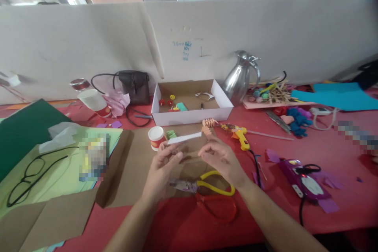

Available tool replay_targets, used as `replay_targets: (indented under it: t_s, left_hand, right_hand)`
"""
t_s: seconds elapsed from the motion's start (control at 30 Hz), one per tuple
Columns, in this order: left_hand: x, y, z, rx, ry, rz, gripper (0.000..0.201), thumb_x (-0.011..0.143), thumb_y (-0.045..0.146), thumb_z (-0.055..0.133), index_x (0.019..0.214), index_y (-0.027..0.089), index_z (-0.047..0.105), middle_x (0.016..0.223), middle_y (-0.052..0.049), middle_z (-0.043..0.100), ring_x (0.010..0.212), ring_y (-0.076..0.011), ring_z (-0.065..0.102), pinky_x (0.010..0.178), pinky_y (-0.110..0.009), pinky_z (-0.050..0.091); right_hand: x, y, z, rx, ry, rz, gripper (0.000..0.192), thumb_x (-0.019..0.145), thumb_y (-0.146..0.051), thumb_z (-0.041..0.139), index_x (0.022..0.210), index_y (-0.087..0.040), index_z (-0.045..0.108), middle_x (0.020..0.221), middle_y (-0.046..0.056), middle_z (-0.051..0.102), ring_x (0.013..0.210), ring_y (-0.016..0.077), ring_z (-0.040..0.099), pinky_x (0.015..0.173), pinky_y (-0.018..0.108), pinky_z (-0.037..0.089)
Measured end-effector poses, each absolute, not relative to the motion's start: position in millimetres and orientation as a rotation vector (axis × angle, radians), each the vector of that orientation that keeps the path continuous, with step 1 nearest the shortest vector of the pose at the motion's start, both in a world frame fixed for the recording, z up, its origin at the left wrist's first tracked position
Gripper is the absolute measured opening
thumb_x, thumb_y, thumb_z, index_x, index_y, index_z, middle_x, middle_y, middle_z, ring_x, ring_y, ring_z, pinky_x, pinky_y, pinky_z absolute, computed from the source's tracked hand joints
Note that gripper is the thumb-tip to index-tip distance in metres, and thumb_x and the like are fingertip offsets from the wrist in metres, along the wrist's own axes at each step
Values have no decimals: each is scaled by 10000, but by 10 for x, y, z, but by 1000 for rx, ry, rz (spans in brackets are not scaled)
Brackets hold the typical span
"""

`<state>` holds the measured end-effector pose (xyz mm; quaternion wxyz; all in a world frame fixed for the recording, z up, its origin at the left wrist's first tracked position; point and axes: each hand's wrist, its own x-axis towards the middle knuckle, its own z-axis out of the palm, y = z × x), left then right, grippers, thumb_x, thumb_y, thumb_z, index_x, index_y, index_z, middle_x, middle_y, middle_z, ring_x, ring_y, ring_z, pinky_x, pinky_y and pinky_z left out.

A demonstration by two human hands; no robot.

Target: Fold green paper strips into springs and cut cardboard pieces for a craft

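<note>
A white-topped piece of card (185,138) with a brown lower part is held above the brown cardboard. My left hand (163,167) pinches its left end between thumb and fingers. My right hand (223,159) closes on its right side, and a folded orange paper strip (208,131) shows just above those fingers. Another pleated orange strip (209,122) lies behind it. Left of the card stands a paper cup (156,138), with pleated green paper (171,135) beside it. Below my hands lie scissors (217,183) with one yellow and one red handle.
A white box (191,117) holding small items stands behind my hands, beside a metal jug (238,76). A yellow glue gun (242,140) lies right, its cord near a purple power strip (305,183). Eyeglasses (25,180) rest on papers at left.
</note>
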<state>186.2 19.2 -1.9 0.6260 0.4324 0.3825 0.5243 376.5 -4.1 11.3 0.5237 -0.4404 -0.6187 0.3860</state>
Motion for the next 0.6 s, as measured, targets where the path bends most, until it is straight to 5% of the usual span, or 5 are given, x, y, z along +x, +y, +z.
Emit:
replay_targets:
  t_s: [0.07,0.2,0.47,0.6]
  left_hand:
    - [1865,108,96,968,826,1121,576,688,184,784,1240,264,638,1246,-59,602,1145,-197,552,925,-247,473]
    - [1845,-43,281,853,724,987,757,660,120,789,1343,320,532,1363,-50,573,1184,-229,566,904,-269,513]
    - [1849,-234,88,743,739,1005,837,592,55,810,1338,318,535,1337,-61,598,1087,-226,636,800,-239,566]
    - [1803,-313,41,866,834,1112,793,639,73,784,1358,269,517,1341,-74,594,1116,-212,617,846,-236,545]
  right_hand:
    - [3791,-82,155,-995,-1400,1125,173,813,-297,661,965,-217,648,922,36,597,867,179,570,800,333,490]
    - [3827,-168,154,-708,-1188,1486,712,760,-195,686,1391,-332,386,1361,54,485,1085,184,573,935,373,482]
    - [3801,-344,-120,-643,-1012,1653,877,743,-185,680,1475,-401,249,1361,8,533,1160,173,558,1026,386,439]
    - [3956,-484,-150,-946,-1241,1592,741,844,-275,604,1485,-363,243,1302,47,552,1086,172,590,982,424,465]
